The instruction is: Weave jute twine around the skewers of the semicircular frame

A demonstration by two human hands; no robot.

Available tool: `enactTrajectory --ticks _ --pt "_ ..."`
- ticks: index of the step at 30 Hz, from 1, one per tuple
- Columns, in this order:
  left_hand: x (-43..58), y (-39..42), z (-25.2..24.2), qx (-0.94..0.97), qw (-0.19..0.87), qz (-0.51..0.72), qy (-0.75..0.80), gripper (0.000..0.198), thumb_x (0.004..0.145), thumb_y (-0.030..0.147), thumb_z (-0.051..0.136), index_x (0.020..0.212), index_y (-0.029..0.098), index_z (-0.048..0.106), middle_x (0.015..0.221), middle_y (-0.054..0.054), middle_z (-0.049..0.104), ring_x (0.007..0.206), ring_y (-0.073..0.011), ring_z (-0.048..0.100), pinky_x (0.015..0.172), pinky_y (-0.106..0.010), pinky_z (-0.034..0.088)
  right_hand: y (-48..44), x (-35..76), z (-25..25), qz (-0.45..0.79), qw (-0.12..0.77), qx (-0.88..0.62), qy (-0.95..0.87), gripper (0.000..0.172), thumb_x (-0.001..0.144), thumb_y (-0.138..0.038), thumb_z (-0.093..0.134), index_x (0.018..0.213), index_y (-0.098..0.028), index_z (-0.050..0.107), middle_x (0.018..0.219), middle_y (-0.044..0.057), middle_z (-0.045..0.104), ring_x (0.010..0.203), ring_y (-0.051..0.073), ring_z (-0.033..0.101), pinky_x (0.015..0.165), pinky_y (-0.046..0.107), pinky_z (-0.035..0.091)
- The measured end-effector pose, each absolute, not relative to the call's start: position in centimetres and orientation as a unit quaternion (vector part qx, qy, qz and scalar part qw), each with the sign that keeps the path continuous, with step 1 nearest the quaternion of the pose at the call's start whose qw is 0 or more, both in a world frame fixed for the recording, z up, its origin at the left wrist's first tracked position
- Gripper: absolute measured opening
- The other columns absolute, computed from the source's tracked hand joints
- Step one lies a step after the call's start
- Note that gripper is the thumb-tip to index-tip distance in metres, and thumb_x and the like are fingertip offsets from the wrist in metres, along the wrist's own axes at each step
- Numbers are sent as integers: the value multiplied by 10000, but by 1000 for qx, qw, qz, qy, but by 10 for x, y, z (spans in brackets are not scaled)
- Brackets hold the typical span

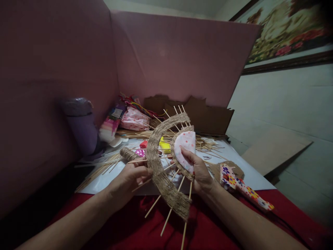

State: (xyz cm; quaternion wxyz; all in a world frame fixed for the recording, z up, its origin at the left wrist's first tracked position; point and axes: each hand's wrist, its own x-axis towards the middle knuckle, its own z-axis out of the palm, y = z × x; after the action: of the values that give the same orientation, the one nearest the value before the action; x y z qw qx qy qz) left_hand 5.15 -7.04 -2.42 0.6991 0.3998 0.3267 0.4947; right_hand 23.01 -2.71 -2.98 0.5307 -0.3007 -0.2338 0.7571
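Note:
Between my hands is a half-round wicker piece [156,149]: thin wooden sticks fan out like spokes, with a wide arc of brown twine woven around them. At its middle sits a half-disc of white cloth with pink dots [185,144], edged with twine. My right hand [201,172] grips this half-disc, thumb on the cloth and the other fingers hidden behind. On the other side my left hand [137,173] is closed at the outer twine arc, pinching its edge beside the stick ends. Just beyond my left hand lies a roll of twine [127,153].
Loose sticks [104,170] spread over the white board [231,147]. A flower-patterned tool shaped like a glue gun [241,185] lies at right. Behind are torn cardboard [208,116], a dotted cloth bundle [134,119] and a purple container [82,128]. Red cloth [117,222] covers the near edge.

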Motion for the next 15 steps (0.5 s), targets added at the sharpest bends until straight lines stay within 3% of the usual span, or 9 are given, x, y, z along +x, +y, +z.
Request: enactTrajectory --ticks 7,15 --pt "51 -69 -28 408 697 490 328 369 679 62 645 1046 96 658 954 -124 714 833 -210 672 750 -286 518 -25 231 -33 757 531 -288 -248 160 803 -217 540 775 -106 652 578 71 697 417 162 618 477 275 547" --pt "50 -69 -26 428 680 495 331 372 701 115 654 1074 125 655 1020 -116 698 877 -210 651 814 -321 481 -22 235 -35 761 525 -256 -280 186 803 -244 567 757 -95 668 582 82 701 429 156 627 443 240 535"
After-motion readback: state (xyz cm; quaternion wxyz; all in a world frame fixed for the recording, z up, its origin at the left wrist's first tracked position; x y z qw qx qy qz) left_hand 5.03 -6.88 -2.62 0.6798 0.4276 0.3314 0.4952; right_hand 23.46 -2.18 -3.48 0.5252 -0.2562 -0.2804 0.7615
